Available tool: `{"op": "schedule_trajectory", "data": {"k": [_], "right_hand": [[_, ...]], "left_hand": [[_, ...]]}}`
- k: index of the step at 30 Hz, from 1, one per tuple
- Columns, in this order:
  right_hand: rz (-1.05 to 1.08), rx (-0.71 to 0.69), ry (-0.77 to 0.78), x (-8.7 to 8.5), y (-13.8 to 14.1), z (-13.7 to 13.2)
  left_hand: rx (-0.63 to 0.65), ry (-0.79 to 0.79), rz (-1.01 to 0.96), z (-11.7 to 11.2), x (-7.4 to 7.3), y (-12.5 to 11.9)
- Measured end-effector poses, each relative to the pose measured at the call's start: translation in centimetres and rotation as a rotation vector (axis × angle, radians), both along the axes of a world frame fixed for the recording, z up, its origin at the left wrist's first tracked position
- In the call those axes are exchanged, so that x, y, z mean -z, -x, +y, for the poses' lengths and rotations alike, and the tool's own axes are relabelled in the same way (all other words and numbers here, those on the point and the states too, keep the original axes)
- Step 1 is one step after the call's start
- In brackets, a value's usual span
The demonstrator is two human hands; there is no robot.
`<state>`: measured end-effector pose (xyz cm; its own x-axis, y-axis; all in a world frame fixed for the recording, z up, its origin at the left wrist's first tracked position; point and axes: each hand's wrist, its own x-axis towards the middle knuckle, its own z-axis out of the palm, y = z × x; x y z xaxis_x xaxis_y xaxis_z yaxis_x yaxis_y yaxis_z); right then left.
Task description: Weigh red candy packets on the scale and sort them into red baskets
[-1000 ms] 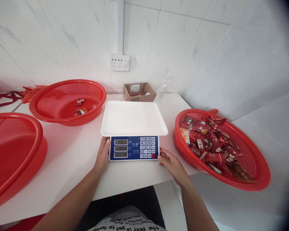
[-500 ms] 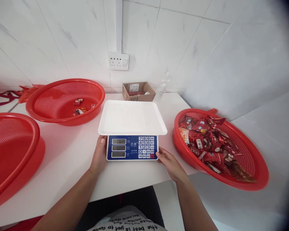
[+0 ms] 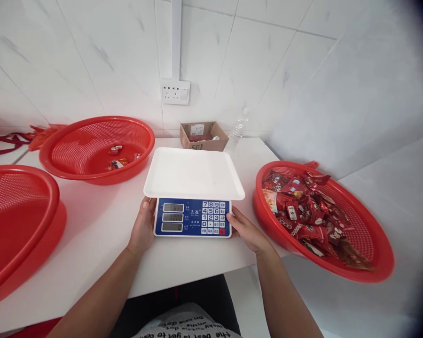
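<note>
A digital scale (image 3: 193, 217) with a blue keypad panel and a bare white weighing tray (image 3: 193, 173) stands in front of me on the white table. My left hand (image 3: 144, 225) grips its left side, fingers partly hidden under the tray's edge. On the opposite side my right hand (image 3: 246, 230) holds the scale, thumb on the panel's right edge near the keys and fingers behind. The panel's three small displays are lit, their digits hard to read.
To the right, a tilted red basket (image 3: 382, 244) holds many wrapped snacks (image 3: 303, 211). At left are a red basket (image 3: 91, 176) with several packets and another red basket (image 3: 21, 171). Behind the scale stand a cardboard box (image 3: 204, 145) and a clear plastic bottle (image 3: 237, 131).
The scale's front has turned very slightly to the left, both hands staying on its sides. My right thumb sits a little higher on the panel edge.
</note>
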<state>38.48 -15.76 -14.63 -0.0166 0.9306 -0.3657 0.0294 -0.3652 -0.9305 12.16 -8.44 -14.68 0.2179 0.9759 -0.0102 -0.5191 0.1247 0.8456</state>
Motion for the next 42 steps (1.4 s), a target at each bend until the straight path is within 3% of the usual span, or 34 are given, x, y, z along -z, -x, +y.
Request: {"op": "schedule_trajectory", "data": {"k": [8, 19, 29, 36, 42], "right_hand": [[0.095, -0.009, 0.054, 1.6, -1.3, 1.1], [0.087, -0.162, 0.086, 1.5, -3.0, 2.8], [0.126, -0.123, 0.093, 1.6, -2.8, 2.8], [0.325, -0.016, -0.013, 2.4, -2.2, 2.3], [0.346, 0.007, -0.021, 2.4, -1.8, 2.3]], "left_hand": [[-0.004, 0.034, -0.015, 0.1, -0.2, 0.0], [-0.005, 0.031, -0.005, 0.2, 0.2, -0.1], [0.027, 0.019, -0.018, 0.1, 0.0, -0.1], [0.031, 0.010, -0.042, 0.0, 0.0, -0.1], [0.040, 0.015, -0.018, -0.1, 0.1, 0.0]]}}
